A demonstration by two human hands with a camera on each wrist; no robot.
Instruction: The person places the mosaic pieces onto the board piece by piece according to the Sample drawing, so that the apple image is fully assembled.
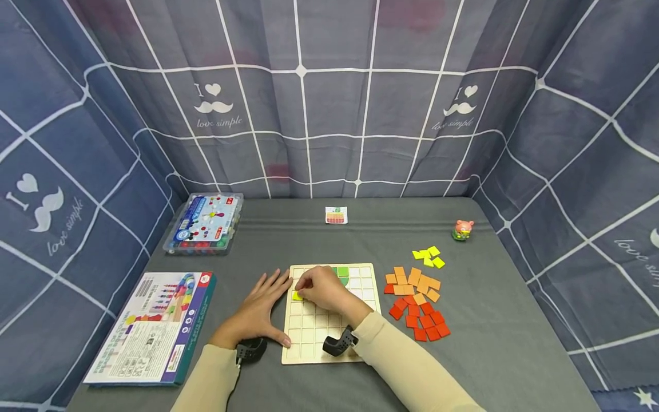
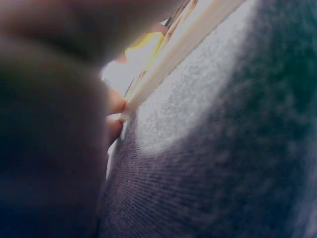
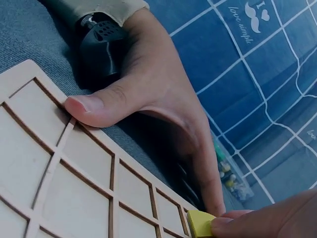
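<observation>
Two hands are working: our left hand is lying flat, steadying the wooden board, while our right hand is pinching a yellow tile; it could slip crooked.

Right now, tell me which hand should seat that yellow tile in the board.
Right. The right hand already pinches the yellow tile over the wooden grid board near its left edge. The left hand lies flat, thumb on the board's edge, probably best left steadying it.
</observation>
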